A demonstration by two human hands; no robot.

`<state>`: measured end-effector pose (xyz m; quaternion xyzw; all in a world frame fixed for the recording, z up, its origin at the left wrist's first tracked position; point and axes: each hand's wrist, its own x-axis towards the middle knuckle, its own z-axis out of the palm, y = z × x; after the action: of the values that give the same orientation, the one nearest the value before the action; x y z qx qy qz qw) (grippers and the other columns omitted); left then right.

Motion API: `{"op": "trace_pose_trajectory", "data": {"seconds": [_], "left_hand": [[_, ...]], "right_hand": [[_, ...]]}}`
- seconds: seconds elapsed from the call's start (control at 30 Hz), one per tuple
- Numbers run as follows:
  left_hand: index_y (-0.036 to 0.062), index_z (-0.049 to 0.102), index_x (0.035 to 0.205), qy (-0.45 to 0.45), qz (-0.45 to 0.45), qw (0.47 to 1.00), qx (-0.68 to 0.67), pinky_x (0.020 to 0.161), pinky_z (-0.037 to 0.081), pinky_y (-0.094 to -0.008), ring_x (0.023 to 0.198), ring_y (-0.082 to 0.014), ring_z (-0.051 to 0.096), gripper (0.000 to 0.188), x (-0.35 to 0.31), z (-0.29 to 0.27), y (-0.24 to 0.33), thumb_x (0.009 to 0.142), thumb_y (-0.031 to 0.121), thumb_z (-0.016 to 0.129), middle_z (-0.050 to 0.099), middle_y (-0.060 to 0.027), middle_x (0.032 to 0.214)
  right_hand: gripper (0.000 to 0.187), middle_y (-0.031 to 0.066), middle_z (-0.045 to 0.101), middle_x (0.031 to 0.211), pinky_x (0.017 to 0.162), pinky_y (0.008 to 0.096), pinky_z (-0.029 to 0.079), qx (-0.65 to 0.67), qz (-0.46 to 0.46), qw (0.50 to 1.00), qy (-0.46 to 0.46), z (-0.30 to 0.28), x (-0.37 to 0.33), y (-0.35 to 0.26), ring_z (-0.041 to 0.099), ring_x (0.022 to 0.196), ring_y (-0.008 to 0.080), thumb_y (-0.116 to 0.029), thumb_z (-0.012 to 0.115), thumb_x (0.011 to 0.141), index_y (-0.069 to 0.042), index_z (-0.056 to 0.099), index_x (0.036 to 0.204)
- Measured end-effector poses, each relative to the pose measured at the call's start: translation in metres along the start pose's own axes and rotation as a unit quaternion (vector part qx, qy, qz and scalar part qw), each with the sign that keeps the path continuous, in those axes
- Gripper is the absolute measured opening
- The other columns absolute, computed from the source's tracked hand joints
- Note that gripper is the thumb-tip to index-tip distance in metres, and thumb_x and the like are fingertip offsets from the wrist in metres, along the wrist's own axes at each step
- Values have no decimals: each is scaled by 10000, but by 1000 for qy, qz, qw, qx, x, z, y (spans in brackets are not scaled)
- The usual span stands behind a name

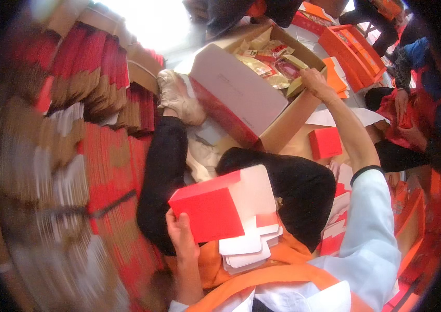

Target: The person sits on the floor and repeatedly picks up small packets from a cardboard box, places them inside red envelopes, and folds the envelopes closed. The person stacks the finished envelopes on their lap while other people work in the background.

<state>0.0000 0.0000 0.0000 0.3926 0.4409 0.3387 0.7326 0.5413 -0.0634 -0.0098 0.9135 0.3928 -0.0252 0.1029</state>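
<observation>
My left hand (181, 236) grips a small red box (207, 210) by its lower left corner, held over my lap; its white flaps hang open at the right and bottom. My right hand (311, 80) stretches far forward into a large brown carton (283, 127) that holds several gold and red packets (267, 60). The fingers rest at the carton's right rim among the packets; I cannot tell if they grip one. My knees in black trousers (293, 182) and a beige shoe (176, 99) lie below the carton.
Stacks of flattened red and brown cartons (95, 73) fill the left side. A closed small red box (325, 142) lies right of the carton. Orange crates (353, 52) stand at the far right, where another person in red and blue (413, 104) sits.
</observation>
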Motion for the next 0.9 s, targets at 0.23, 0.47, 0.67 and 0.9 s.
{"op": "trace_pose_trajectory", "data": {"seconds": [0.23,0.47,0.67,0.9], "left_hand": [[54,412,1173,46,16,999,0,857,444,-335,971,-178,534,404,3,7,-7,897,329,520,530,-67,1085],[47,427,1125,40,-44,997,-44,808,466,-300,932,-153,539,366,1,29,-8,908,331,506,531,-65,1052],[48,423,1126,-43,-92,989,-108,809,490,-313,940,-164,558,375,-13,39,-15,904,338,507,536,-75,1070],[43,426,1138,-66,-120,981,-136,840,479,-322,991,-161,550,377,-20,31,-16,918,344,475,542,-84,1103]], "right_hand": [[216,88,593,799,664,313,463,352,-11,908,226,-51,-67,9,584,735,175,-181,499,850,-21,579,971],[98,96,550,818,611,313,443,328,-183,846,379,-111,-244,-90,538,684,216,-32,522,844,-26,545,939],[334,150,531,857,680,366,479,255,-425,817,295,-81,-280,-128,545,782,301,18,613,624,45,506,938],[323,138,546,852,679,367,490,208,-424,814,339,-79,-277,-133,563,780,298,-50,603,641,44,528,941]]}}
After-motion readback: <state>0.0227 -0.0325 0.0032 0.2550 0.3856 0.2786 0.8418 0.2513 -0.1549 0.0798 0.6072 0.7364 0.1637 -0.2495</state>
